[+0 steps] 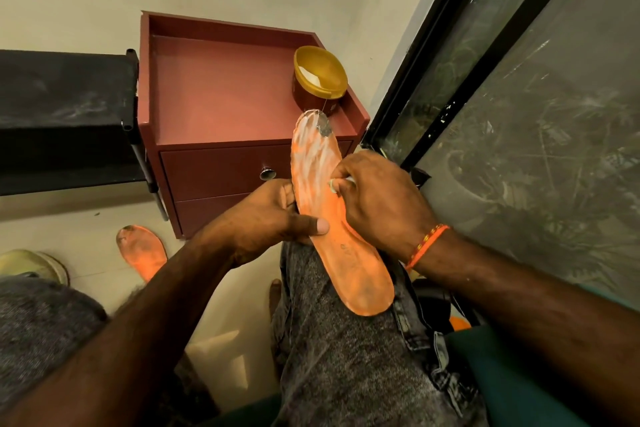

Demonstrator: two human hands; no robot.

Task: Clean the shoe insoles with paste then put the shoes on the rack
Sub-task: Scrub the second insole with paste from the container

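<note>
An orange insole (349,253) lies along my right knee, its toe half smeared with white paste and dark at the tip. My left hand (273,218) grips its left edge, thumb on top. My right hand (377,198) is curled over the insole's right side, its paste-covered fingertips pressed on the surface. An open yellow-rimmed tub of white paste (320,78) stands on the red cabinet behind the insole's toe. A second orange insole (142,251) lies on the floor at the left. A pale shoe (34,265) shows partly at the left edge.
The red cabinet (221,100) with a drawer stands against the wall ahead. A dark shelf on a black frame (65,114) is at the left. A glass door with a black frame (519,114) runs along the right.
</note>
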